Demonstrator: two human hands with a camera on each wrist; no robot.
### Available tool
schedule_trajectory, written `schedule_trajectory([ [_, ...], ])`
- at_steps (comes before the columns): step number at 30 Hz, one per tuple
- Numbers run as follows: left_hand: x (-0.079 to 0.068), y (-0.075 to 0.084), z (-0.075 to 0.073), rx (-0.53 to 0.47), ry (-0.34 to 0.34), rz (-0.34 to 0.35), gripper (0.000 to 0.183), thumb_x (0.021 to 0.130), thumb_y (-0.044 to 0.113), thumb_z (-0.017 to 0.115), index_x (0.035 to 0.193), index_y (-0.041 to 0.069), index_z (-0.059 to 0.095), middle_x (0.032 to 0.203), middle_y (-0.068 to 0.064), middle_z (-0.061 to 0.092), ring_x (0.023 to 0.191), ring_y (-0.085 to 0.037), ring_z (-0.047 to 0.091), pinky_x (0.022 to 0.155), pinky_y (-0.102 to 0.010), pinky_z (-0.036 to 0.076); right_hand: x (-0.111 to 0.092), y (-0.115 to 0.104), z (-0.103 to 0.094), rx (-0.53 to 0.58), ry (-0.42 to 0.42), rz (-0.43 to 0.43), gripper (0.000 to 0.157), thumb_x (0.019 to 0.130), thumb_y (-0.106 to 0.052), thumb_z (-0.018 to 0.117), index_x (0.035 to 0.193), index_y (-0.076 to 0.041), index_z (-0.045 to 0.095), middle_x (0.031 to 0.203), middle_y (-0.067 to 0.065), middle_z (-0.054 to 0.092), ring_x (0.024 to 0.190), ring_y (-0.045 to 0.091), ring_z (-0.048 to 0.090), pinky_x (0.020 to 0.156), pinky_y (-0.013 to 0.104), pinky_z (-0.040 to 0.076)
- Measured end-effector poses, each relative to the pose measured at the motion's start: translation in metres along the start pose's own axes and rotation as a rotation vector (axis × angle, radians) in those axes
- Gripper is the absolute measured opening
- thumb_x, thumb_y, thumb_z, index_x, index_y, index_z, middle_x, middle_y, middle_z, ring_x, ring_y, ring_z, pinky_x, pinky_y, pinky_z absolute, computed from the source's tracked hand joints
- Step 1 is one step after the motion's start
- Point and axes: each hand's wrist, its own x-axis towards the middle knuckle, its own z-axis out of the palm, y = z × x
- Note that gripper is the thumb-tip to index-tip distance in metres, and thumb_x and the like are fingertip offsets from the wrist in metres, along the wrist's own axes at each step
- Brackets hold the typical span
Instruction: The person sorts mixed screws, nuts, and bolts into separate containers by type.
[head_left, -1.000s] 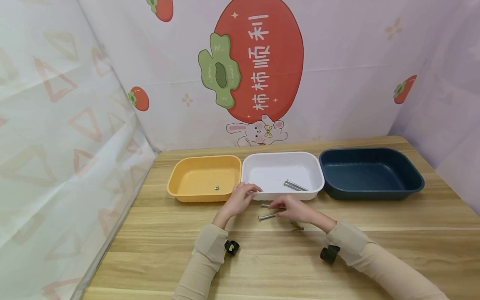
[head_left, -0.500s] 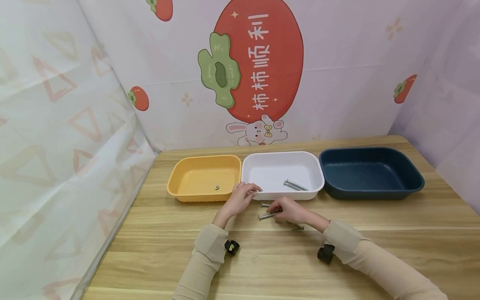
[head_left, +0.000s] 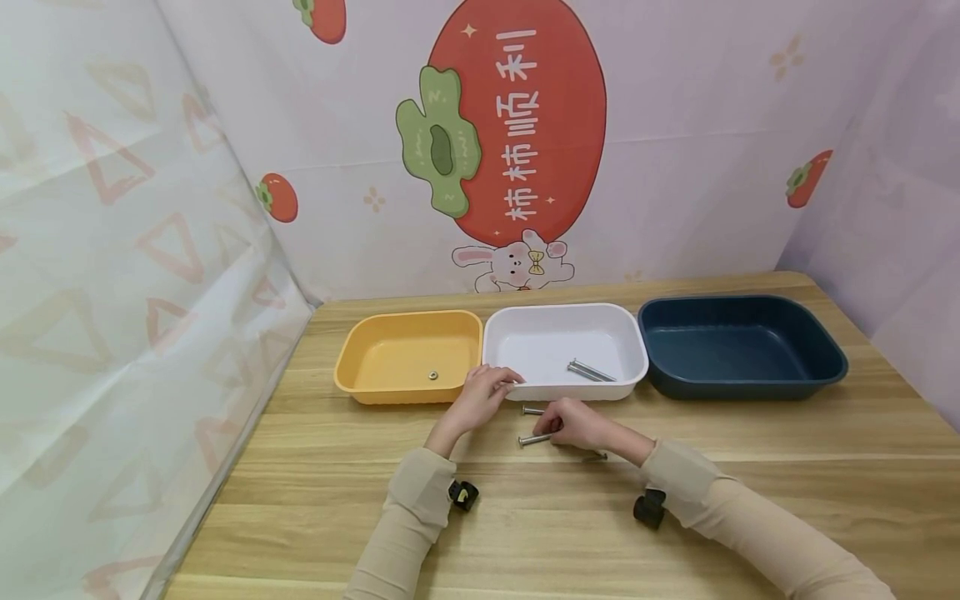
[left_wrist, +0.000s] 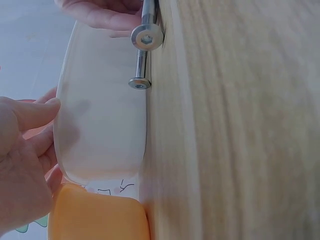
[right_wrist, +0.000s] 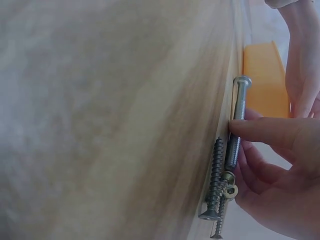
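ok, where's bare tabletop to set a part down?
Bare table between blue tray and right sleeve, between yellow tray and left sleeve, and between the sleeves. Crowded: in front of white tray, right hand among bolts and screws, left hand at the rim.

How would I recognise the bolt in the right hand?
Find the white tray, middle of three on the wooden table. In front of it, the right hand pinches a silver bolt by its shaft. It sits farther from the tray than the neighbouring bolt.

Wood-grain table point(head_left: 555, 542), pale backdrop point(head_left: 690, 192), persimmon print point(head_left: 562, 117)
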Motion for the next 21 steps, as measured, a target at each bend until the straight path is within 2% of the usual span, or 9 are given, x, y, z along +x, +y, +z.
schedule_trajectory([
  [5,-0.0003,0.0002,0.0004,0.011,0.000,0.003,0.016,0.088,0.005,0.051,0.099,0.009,0.062,0.097,-0.002,0.064,0.090,-0.018,0.052,0.099,-0.041,0.021,-0.0003,0.0018,0.0007,-0.029,-0.019,-0.025,0.020,0.069,0.013,0.061,0.085,0.002,0.067,0.080,0.007,0.063,0.071,0.014,0.056,0.062,0.020,0.045],
  [12,-0.0005,-0.0004,0.0004,0.009,-0.002,0.000,0.016,0.088,0.006,0.051,0.099,0.010,0.062,0.099,-0.001,0.063,0.090,-0.018,0.052,0.098,-0.041,0.022,-0.0002,0.0015,0.0010,-0.021,-0.050,-0.017,0.020,0.072,0.012,0.060,0.087,0.001,0.066,0.082,0.007,0.061,0.072,0.015,0.055,0.063,0.021,0.044],
  [21,0.0000,-0.0016,0.0016,0.013,-0.005,-0.003,0.016,0.088,0.006,0.051,0.099,0.010,0.062,0.098,-0.001,0.063,0.089,-0.017,0.053,0.098,-0.040,0.022,-0.0028,0.0002,-0.0013,-0.033,-0.041,-0.051,0.020,0.074,0.012,0.058,0.089,0.000,0.065,0.082,0.006,0.060,0.074,0.017,0.055,0.065,0.023,0.045],
])
